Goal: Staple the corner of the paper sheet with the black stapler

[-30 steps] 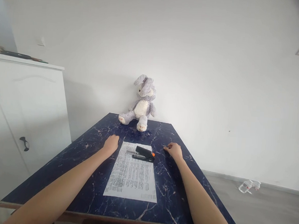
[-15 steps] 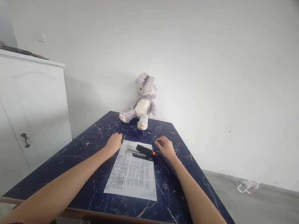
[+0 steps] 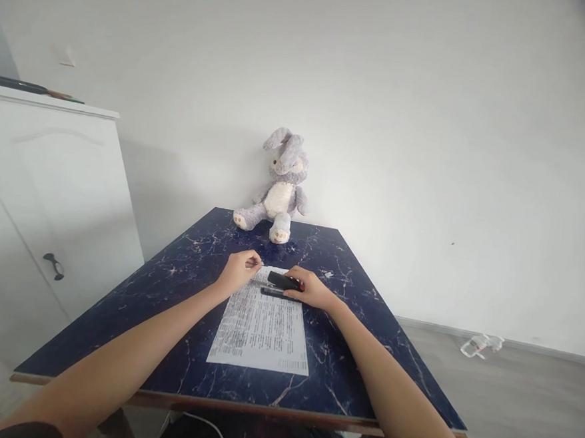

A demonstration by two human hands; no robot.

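A black stapler (image 3: 279,280) lies over the top part of a printed sheet of paper (image 3: 264,337), its upper arm lifted from the base. My right hand (image 3: 312,288) is wrapped around the stapler's right end, fingers above and thumb below, covering most of its orange part. Just left of the stapler's front, my left hand (image 3: 241,270) hovers by the paper's top left edge. Its thumb and fingertips are pinched together on something small, too small to name.
The paper lies on a dark blue marbled table (image 3: 173,344). A grey plush rabbit (image 3: 280,198) sits at the table's far edge against the wall. A small pale object (image 3: 327,273) lies right of my right hand. A white cabinet (image 3: 63,196) stands at the left.
My right hand has moved left and down from beside the paper and taken hold of the stapler. My left hand has moved right, toward the stapler's front, in a pinch. The view has tilted slightly.
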